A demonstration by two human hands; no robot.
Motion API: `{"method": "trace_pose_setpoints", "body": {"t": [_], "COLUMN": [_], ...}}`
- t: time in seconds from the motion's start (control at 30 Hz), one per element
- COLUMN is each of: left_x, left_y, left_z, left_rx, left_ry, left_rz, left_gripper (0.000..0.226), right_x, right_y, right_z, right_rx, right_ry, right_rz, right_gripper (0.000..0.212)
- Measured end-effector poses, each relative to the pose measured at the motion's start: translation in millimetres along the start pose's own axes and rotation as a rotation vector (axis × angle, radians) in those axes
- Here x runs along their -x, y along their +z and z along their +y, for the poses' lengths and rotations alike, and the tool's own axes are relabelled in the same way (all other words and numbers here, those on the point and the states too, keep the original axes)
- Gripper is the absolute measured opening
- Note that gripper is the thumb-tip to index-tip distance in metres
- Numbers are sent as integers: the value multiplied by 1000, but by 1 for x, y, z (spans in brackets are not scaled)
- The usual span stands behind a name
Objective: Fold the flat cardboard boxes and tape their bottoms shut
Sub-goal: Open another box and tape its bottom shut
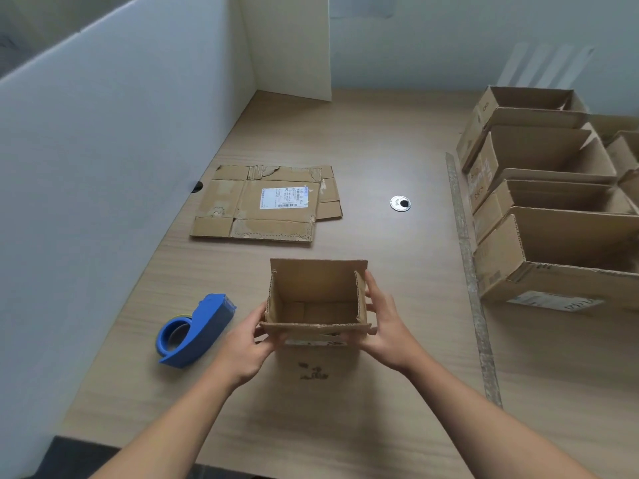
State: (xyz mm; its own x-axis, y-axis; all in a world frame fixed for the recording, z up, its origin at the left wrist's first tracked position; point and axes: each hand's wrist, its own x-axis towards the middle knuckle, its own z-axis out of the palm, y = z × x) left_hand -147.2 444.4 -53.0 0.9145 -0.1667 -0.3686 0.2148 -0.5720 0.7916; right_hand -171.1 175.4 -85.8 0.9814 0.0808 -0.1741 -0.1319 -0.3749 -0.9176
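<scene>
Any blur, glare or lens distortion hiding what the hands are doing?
Head view: wide-angle bowing curves the white partition and the worn strip; light soft, shadows faint, no glare; left hand, right hand and the small box read clearly; the label on the flat cardboard is too soft to read.

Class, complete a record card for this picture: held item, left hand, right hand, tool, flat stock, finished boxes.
Held item: small box, upright, top open, bottom flaps folded shut inside
Left hand: grips its near left corner
Right hand: grips its right side, fingers along the wall
Tool: blue tape dispenser, lying on the table left of the box, untouched
Flat stock: flat cardboard with a white label, farther back
Finished boxes: row of open boxes along the right
</scene>
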Motion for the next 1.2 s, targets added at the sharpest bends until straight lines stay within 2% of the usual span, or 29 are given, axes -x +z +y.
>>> {"method": "trace_pose_setpoints", "body": {"t": [0.13, 0.2, 0.37, 0.5, 0.6, 0.8, 0.93, 1.2], "left_x": [-2, -3, -5, -6, -8, -6, -7, -5], "left_y": [-4, -6, -11, -15, -16, -10, -5, -4], "left_z": [-1, -1, -6, -10, -12, -10, -7, -8], "left_rx": [6, 0, -36, -97, -82, -70, -36, -40], "left_ry": [-13, -2, -19, 10, 15, 28, 17, 16], "left_rz": [54, 46, 49, 24, 34, 56, 104, 115], "left_gripper": [24, 24, 22, 28, 31, 25, 26, 25], "right_x": [-7, -9, -13, -16, -16, -6, -4, 2], "right_y": [-7, -11, -26, -29, -26, -9, -2, 4], "right_z": [-3, -6, -22, -31, -25, -10, -9, -11], "right_rx": [259, 274, 441, 549, 454, 94, -15, 12], "right_ry": [-150, -155, -162, -124, -92, -79, -24, -35], "right_rz": [-80, -95, -243, -340, -253, -60, 91, 60], "right_gripper": [89, 81, 93, 86, 74, 75, 76, 95]}}
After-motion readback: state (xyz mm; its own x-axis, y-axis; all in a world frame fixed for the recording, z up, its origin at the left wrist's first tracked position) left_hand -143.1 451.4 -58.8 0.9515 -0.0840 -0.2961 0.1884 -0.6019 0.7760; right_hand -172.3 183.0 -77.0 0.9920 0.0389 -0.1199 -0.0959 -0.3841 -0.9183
